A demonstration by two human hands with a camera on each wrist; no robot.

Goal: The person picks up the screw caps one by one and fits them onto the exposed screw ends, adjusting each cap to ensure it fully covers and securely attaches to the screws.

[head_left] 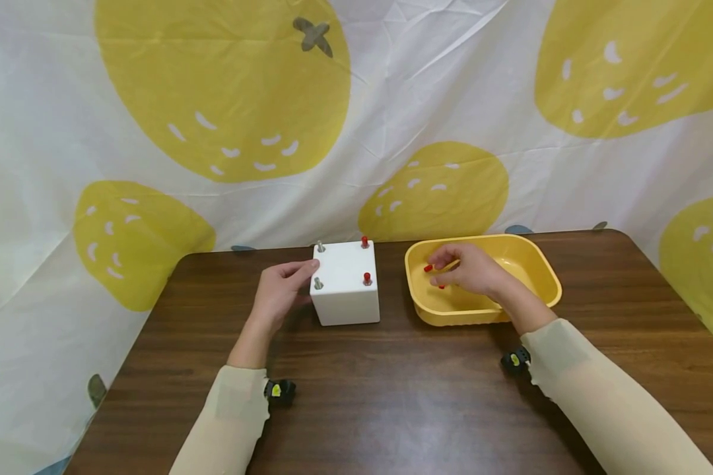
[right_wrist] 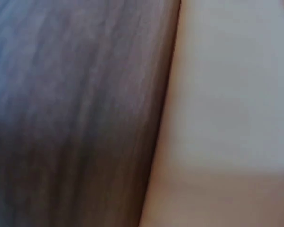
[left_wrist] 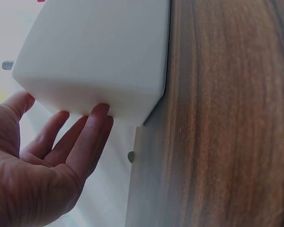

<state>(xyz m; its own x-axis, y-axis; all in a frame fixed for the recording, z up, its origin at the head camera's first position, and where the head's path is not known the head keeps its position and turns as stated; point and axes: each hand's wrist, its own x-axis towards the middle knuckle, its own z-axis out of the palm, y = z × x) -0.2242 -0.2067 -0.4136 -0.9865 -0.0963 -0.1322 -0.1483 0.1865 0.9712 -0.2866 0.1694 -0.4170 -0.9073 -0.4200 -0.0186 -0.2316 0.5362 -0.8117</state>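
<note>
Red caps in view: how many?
4: one cap at the white block's far-right corner, one near-right, one at the right hand's fingertips, one seemingly in the yellow tray. The hand may hide more.

Box (head_left: 344, 280): smooth, plastic-looking, satin finish. Bolts (head_left: 317, 284): grey metal, ridged by threads. Caps (head_left: 366, 278): red, plastic-looking. Tub (head_left: 451, 317): smooth plastic, light gloss. Table (head_left: 392, 382): wood-grain top, soft sheen. Curtain (head_left: 392, 99): thin creased cloth. Sleeves (head_left: 606, 396): matt cloth.

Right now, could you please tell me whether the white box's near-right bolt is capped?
Capped: in the head view, a red cap sits on that bolt, while the near-left bolt is bare.
</note>
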